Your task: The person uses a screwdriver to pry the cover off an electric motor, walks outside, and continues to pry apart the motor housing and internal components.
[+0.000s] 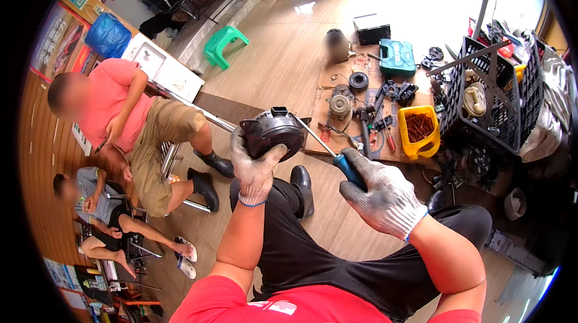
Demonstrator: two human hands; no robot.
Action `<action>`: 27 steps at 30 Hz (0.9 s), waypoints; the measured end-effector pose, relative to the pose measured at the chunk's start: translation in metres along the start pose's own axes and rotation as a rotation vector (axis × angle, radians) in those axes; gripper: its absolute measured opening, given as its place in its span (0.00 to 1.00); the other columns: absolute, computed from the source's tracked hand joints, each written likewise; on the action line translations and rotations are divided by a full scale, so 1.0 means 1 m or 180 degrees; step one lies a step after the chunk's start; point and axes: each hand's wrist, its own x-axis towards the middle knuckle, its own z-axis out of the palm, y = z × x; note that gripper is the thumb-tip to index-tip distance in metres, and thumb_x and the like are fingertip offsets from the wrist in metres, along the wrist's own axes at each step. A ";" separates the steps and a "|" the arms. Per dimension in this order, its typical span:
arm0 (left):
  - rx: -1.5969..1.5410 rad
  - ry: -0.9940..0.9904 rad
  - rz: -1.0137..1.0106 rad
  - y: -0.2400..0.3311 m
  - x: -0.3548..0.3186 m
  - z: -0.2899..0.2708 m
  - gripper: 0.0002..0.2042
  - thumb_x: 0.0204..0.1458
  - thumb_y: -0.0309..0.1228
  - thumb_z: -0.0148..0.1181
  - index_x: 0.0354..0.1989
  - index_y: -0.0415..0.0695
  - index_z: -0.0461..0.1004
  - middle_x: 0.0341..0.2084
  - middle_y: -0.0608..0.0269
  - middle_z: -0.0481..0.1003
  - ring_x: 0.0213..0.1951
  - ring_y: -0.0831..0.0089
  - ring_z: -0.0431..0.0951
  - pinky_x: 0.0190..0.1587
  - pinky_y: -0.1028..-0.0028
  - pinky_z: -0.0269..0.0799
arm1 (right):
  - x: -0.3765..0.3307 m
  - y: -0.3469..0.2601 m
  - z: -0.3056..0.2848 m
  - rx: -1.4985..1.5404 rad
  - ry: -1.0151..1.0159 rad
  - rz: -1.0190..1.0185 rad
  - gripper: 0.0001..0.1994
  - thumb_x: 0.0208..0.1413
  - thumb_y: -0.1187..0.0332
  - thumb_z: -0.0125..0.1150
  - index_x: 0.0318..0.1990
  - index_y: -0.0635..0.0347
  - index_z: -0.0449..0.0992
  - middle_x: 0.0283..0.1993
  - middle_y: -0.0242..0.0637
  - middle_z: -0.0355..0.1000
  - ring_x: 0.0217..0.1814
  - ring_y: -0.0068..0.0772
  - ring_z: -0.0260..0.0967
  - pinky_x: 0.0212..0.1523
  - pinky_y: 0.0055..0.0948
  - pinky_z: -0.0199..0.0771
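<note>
My left hand [254, 169], in a grey knit glove, grips a round dark motor housing [274, 133] from below and holds it up over my knees. My right hand [382, 196], also gloved, is closed around the blue handle of a screwdriver [348, 166]. Its thin metal shaft runs up and left to the top edge of the housing. I sit with black trousers and black boots below the hands.
A cardboard sheet [328, 91] on the wooden floor carries motor parts, a yellow tub of rusty screws [419, 130] and a green tool case [397, 57]. A black crate [490, 97] stands at right. Two people sit at left, near a green stool [223, 43].
</note>
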 end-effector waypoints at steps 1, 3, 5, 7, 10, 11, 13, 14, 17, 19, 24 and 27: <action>0.0012 -0.0021 0.0048 0.001 -0.001 0.002 0.34 0.37 0.11 0.73 0.58 0.38 0.67 0.49 0.56 0.78 0.49 0.66 0.82 0.55 0.65 0.81 | 0.000 -0.002 0.000 -0.0011 -0.0058 0.0061 0.19 0.62 0.61 0.60 0.55 0.63 0.70 0.40 0.56 0.78 0.43 0.61 0.78 0.42 0.52 0.77; 0.0040 -0.0065 0.0140 0.001 -0.003 0.004 0.35 0.37 0.12 0.75 0.58 0.38 0.67 0.49 0.56 0.77 0.49 0.67 0.82 0.55 0.65 0.81 | -0.001 -0.003 0.011 -0.0036 0.0003 0.0141 0.19 0.62 0.61 0.60 0.56 0.61 0.70 0.41 0.55 0.78 0.43 0.60 0.78 0.42 0.52 0.77; 0.0550 -0.0025 0.0241 -0.002 -0.003 0.006 0.34 0.36 0.16 0.79 0.56 0.37 0.68 0.48 0.54 0.78 0.48 0.68 0.82 0.54 0.66 0.81 | -0.002 0.003 0.020 -0.0172 0.0134 0.0121 0.19 0.62 0.60 0.60 0.56 0.60 0.70 0.42 0.54 0.78 0.44 0.59 0.78 0.42 0.52 0.78; 0.0993 -0.0088 0.0373 -0.002 -0.002 0.008 0.34 0.36 0.18 0.80 0.55 0.36 0.69 0.47 0.53 0.78 0.47 0.68 0.82 0.53 0.67 0.81 | -0.001 0.014 0.028 -0.0374 0.0300 -0.0019 0.19 0.63 0.59 0.60 0.56 0.58 0.69 0.42 0.53 0.79 0.44 0.59 0.79 0.42 0.52 0.78; 0.1496 -0.0173 -0.0020 0.010 -0.002 0.011 0.34 0.37 0.22 0.79 0.56 0.34 0.70 0.47 0.54 0.79 0.47 0.68 0.82 0.54 0.68 0.80 | -0.001 0.017 0.012 -0.0923 0.0341 -0.0095 0.24 0.61 0.58 0.63 0.61 0.56 0.69 0.39 0.49 0.77 0.38 0.56 0.79 0.36 0.51 0.79; 0.1702 -0.0254 -0.0120 0.012 0.000 0.008 0.35 0.38 0.22 0.78 0.58 0.34 0.69 0.47 0.54 0.79 0.48 0.68 0.82 0.55 0.68 0.79 | -0.001 0.018 0.006 -0.0991 0.0382 -0.0204 0.25 0.61 0.58 0.63 0.62 0.55 0.68 0.38 0.48 0.77 0.36 0.55 0.79 0.35 0.50 0.78; 0.1782 -0.0442 -0.0118 0.008 0.004 -0.002 0.34 0.37 0.23 0.79 0.56 0.33 0.71 0.46 0.54 0.80 0.47 0.67 0.83 0.54 0.68 0.79 | -0.002 0.012 -0.006 -0.1090 0.0142 -0.0418 0.26 0.60 0.59 0.65 0.63 0.55 0.68 0.36 0.45 0.76 0.35 0.53 0.79 0.34 0.48 0.78; 0.1799 -0.0518 -0.0061 0.006 0.003 -0.008 0.34 0.36 0.23 0.79 0.56 0.33 0.71 0.46 0.54 0.80 0.46 0.66 0.83 0.54 0.68 0.79 | -0.003 0.007 -0.010 -0.1113 0.0027 -0.0442 0.26 0.60 0.60 0.65 0.64 0.55 0.68 0.36 0.45 0.76 0.35 0.52 0.79 0.33 0.48 0.78; 0.1884 -0.0741 0.0063 0.009 -0.003 -0.005 0.35 0.34 0.25 0.81 0.55 0.33 0.72 0.46 0.54 0.80 0.47 0.66 0.83 0.54 0.67 0.79 | -0.007 0.006 -0.015 -0.1298 -0.0010 -0.0568 0.27 0.58 0.63 0.66 0.64 0.56 0.68 0.36 0.44 0.77 0.35 0.50 0.79 0.33 0.45 0.78; 0.2164 -0.0869 0.0199 0.010 -0.005 -0.006 0.35 0.33 0.26 0.82 0.55 0.34 0.72 0.45 0.53 0.80 0.47 0.66 0.82 0.54 0.67 0.79 | -0.008 0.008 -0.016 -0.1399 0.0034 -0.0630 0.27 0.57 0.64 0.67 0.64 0.56 0.68 0.36 0.44 0.77 0.35 0.49 0.80 0.32 0.45 0.78; 0.2375 -0.0941 0.0258 0.011 -0.009 -0.008 0.36 0.31 0.28 0.84 0.53 0.36 0.73 0.45 0.53 0.80 0.47 0.64 0.83 0.53 0.66 0.79 | -0.013 0.003 -0.020 -0.1518 0.0067 -0.0590 0.24 0.58 0.64 0.65 0.61 0.56 0.71 0.33 0.43 0.76 0.33 0.47 0.80 0.31 0.44 0.77; 0.2360 -0.0964 0.0371 0.007 -0.010 -0.010 0.36 0.32 0.32 0.86 0.52 0.38 0.74 0.44 0.53 0.80 0.46 0.63 0.83 0.52 0.65 0.80 | -0.015 0.002 -0.018 -0.1642 0.0107 -0.0561 0.22 0.59 0.64 0.63 0.61 0.56 0.73 0.32 0.43 0.75 0.30 0.46 0.79 0.28 0.43 0.76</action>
